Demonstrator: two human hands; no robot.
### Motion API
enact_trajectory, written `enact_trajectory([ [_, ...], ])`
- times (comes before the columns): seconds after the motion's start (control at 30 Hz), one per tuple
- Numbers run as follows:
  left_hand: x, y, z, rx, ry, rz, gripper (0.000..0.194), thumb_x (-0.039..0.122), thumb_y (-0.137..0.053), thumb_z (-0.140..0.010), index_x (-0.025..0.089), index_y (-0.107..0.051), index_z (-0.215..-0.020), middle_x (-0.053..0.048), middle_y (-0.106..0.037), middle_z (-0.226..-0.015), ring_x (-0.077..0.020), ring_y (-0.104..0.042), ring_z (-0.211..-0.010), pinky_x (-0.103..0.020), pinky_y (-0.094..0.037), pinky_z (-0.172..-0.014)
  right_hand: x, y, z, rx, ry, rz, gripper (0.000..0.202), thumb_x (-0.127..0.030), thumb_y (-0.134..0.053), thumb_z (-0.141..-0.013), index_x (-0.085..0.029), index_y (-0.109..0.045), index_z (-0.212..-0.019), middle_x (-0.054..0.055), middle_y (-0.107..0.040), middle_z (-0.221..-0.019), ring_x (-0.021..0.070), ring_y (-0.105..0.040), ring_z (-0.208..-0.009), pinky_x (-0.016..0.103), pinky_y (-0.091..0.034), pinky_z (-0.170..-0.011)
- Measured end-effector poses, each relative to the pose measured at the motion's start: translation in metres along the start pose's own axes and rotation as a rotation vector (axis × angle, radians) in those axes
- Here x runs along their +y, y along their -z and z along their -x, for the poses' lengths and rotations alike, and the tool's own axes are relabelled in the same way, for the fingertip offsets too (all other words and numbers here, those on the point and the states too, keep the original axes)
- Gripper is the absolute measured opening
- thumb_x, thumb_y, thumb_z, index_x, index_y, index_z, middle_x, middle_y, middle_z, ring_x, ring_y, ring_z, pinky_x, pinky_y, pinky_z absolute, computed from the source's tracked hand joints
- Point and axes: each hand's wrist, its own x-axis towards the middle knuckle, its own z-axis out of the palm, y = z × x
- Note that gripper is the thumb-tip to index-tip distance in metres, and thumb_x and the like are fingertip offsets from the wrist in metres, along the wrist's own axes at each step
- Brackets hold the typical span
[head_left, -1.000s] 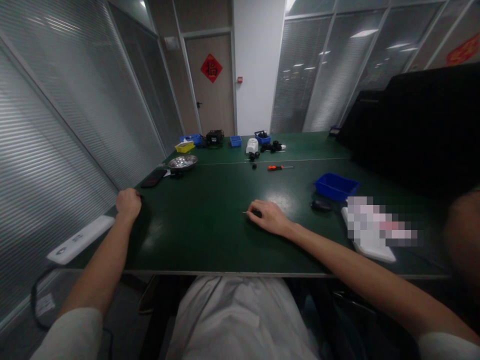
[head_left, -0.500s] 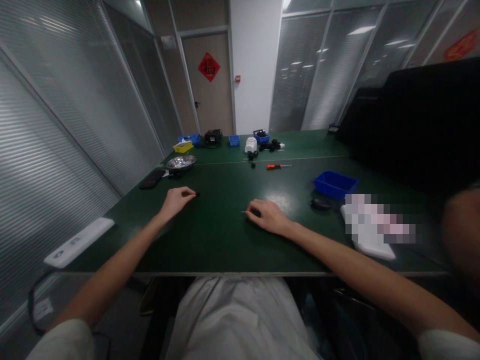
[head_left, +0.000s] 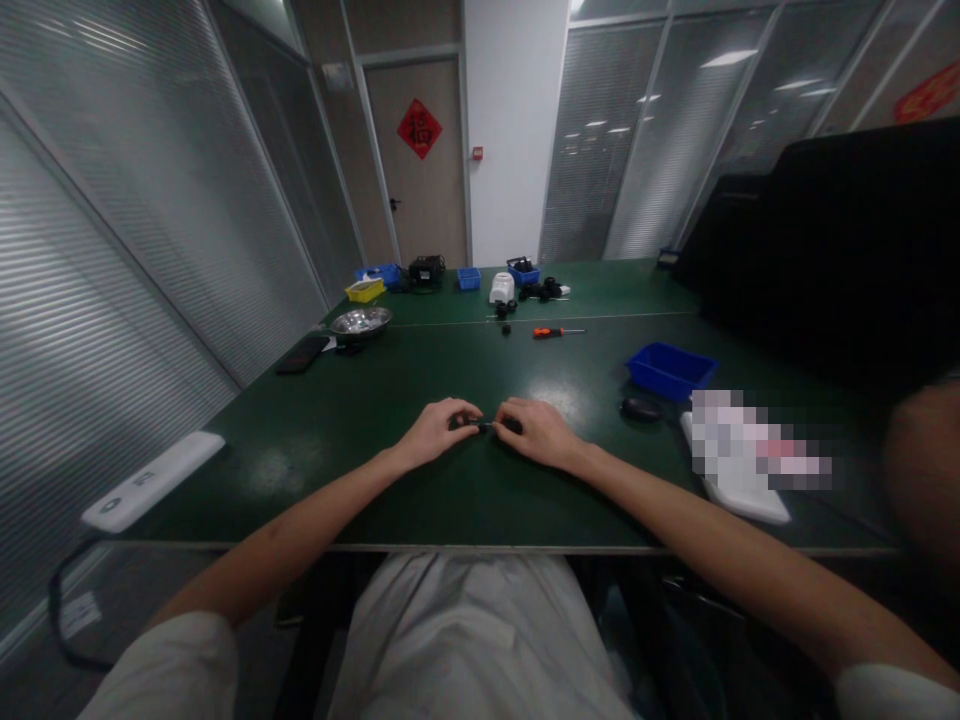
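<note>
left grip (head_left: 433, 432): black piece (head_left: 483, 428) | red sign (head_left: 419, 129): 福 | white strip (head_left: 154, 482): illegible

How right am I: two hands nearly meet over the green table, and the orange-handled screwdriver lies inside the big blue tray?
Almost: the head view shows the orange-handled screwdriver on the green table, left of the big blue tray, not inside it. The left hand and right hand do nearly meet.
</note>
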Motion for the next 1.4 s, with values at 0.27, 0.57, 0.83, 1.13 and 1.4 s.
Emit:
enact_trajectory([
  [0.27,-0.001,-0.001,0.001,-0.023,-0.015,0.001,0.029,0.035,-0.063,-0.096,0.017,-0.075,-0.116,-0.007,-0.069,-0.095,-0.0147,-0.057,-0.074,-0.026,-0.044,-0.066,-0.003,0.003,0.0,-0.012,-0.027,0.028,0.014,-0.034,-0.059,-0.096,-0.022,-0.066,-0.093,0.002,-0.067,-0.089,0.0156,-0.06,-0.076,0.028,-0.034,-0.066],
  [0.57,-0.002,-0.003,0.002,0.001,-0.024,0.011,0.029,0.036,-0.065,-0.095,0.016,-0.077,-0.111,-0.007,-0.07,-0.094,-0.0152,-0.06,-0.076,-0.026,-0.046,-0.07,-0.005,0.002,0.0,-0.032,-0.02,0.094,0.016,-0.035,-0.058,-0.097,-0.022,-0.066,-0.095,0.002,-0.067,-0.091,0.0155,-0.058,-0.076,0.028,-0.031,-0.065],
  [0.83,0.002,0.002,0.003,0.031,0.005,0.128,0.024,0.033,-0.069,-0.092,0.019,-0.079,-0.11,-0.008,-0.075,-0.107,-0.0213,-0.069,-0.098,-0.032,-0.051,-0.089,-0.004,0.001,0.002,-0.003,0.044,0.016,0.018,-0.036,-0.053,-0.102,-0.021,-0.063,-0.101,0.003,-0.065,-0.095,0.0153,-0.059,-0.079,0.027,-0.035,-0.068],
  [1.13,0.002,-0.001,0.004,0.02,-0.019,0.073,0.022,0.033,-0.071,-0.091,0.018,-0.08,-0.105,-0.007,-0.075,-0.099,-0.0184,-0.066,-0.083,-0.029,-0.05,-0.076,-0.005,-0.001,0.002,-0.04,0.084,0.074,0.018,-0.036,-0.052,-0.102,-0.022,-0.063,-0.102,0.003,-0.065,-0.096,0.0149,-0.058,-0.077,0.027,-0.033,-0.065],
  [1.4,0.003,-0.006,0.002,0.035,0.033,0.16,0.019,0.031,-0.074,-0.088,0.019,-0.082,-0.101,-0.006,-0.077,-0.1,-0.0207,-0.07,-0.091,-0.03,-0.051,-0.084,-0.007,-0.007,0.001,-0.044,0.105,0.081,0.019,-0.036,-0.049,-0.104,-0.021,-0.062,-0.105,0.005,-0.066,-0.099,0.0159,-0.06,-0.081,0.027,-0.033,-0.065],
])
